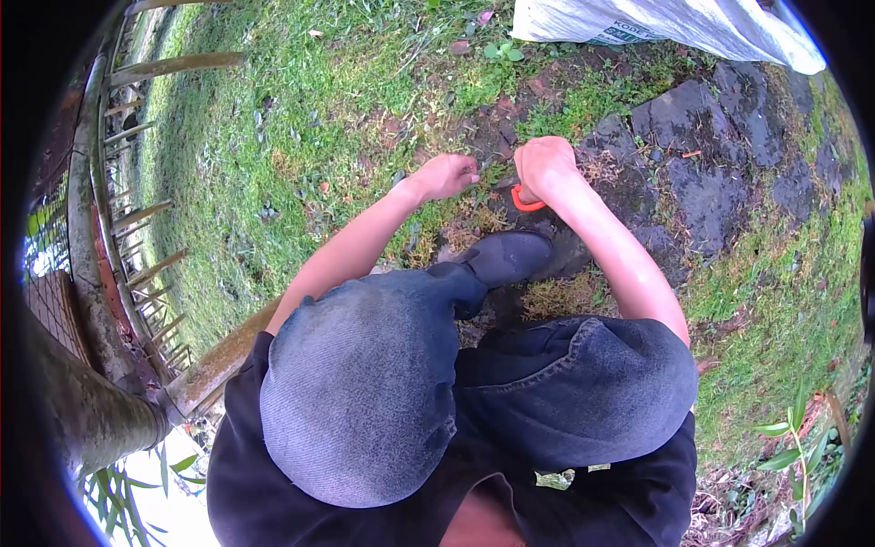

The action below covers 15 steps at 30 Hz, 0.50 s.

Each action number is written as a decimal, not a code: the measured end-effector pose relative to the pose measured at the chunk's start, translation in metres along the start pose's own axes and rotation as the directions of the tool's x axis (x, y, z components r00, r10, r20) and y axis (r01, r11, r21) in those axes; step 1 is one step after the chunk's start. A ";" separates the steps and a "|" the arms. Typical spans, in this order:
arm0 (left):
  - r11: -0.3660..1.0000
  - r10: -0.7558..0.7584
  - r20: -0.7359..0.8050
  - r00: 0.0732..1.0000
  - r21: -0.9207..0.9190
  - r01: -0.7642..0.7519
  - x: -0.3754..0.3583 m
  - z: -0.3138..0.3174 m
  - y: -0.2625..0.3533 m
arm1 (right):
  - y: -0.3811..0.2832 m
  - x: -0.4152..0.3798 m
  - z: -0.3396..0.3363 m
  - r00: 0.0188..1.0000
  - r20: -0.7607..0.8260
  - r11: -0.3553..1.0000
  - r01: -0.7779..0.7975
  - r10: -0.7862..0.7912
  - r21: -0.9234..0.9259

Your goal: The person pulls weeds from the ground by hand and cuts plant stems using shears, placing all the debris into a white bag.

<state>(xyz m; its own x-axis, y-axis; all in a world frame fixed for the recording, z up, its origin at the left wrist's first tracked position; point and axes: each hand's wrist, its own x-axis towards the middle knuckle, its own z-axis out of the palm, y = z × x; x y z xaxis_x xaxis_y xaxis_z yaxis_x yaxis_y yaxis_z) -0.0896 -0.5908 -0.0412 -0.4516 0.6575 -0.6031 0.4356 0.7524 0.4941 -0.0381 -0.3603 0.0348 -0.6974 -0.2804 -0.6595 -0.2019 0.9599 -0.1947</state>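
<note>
My right hand (549,167) is closed in a fist around a tool with an orange handle (526,202). Only a curved piece of that handle shows below the fingers, so I cannot make out what kind of tool it is. To its left, my left hand (443,176) hangs low over the grass with its fingers curled. Whatever those fingers hold, if anything, is hidden. Between and around the hands lies bare dark soil (492,137) with small weeds and moss. A dark boot (515,257) stands just below them.
Flat dark stone slabs (706,196) lie to the right. A white printed sack (674,20) is at the top right. Grass (301,118) spreads on the left, bounded by a wooden fence (114,201). My bent knees in jeans (365,392) fill the lower middle.
</note>
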 end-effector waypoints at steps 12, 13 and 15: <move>0.995 0.072 -0.026 0.997 -0.063 -0.074 -0.003 0.002 0.001 | -0.004 0.018 -0.003 0.998 0.045 0.999 -0.032 0.032 -0.005; 0.997 0.061 -0.025 0.998 -0.054 -0.062 -0.002 0.001 0.002 | -0.002 0.018 -0.001 0.998 0.043 0.999 -0.034 0.034 0.000; 0.997 0.044 -0.038 0.998 -0.055 -0.046 -0.001 0.001 0.006 | 0.004 0.018 0.003 0.998 0.041 0.999 -0.046 0.046 0.009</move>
<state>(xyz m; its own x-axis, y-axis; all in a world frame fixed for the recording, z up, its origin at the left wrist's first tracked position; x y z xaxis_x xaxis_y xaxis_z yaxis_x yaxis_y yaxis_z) -0.0856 -0.5870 -0.0381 -0.4610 0.6909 -0.5568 0.4123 0.7224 0.5551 -0.0498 -0.3616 0.0201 -0.6770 -0.2362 -0.6970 -0.1634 0.9717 -0.1706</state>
